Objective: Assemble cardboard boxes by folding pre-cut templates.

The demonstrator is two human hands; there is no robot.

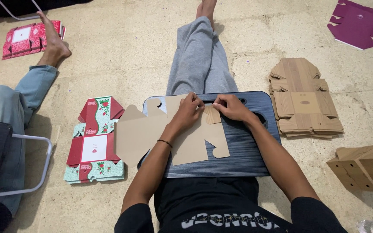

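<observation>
A person sits on the floor [152, 47] with a dark lap tray [242, 151] across the thighs. On the tray lies a flat brown box blank [152, 133], plain side up, its left part hanging past the tray's edge toward 9 o'clock.

The left hand [188, 113] rests on the blank near the tray's top edge, fingers curled and pressed down on the card. The right hand [232, 108] sits just beside it at 3 o'clock, fingertips pinching a small wood-grain flap [213, 115] of the blank that is folded over between the two hands.

At 9 o'clock of the tray, on the floor, lies a stack of flat red and green boxes [93, 142]. At 3 o'clock, a stack of flat wood-grain blanks [305, 101]. At 4 o'clock, near the right edge, sit folded brown boxes [365, 168]. At 1 o'clock, far off, lies a purple blank [359, 23]. At 11 o'clock, more red blanks [29, 39] lie beside another person's bare foot [55, 43], whose jeans leg [9, 103] runs down the left edge next to a metal chair frame [39, 164].
</observation>
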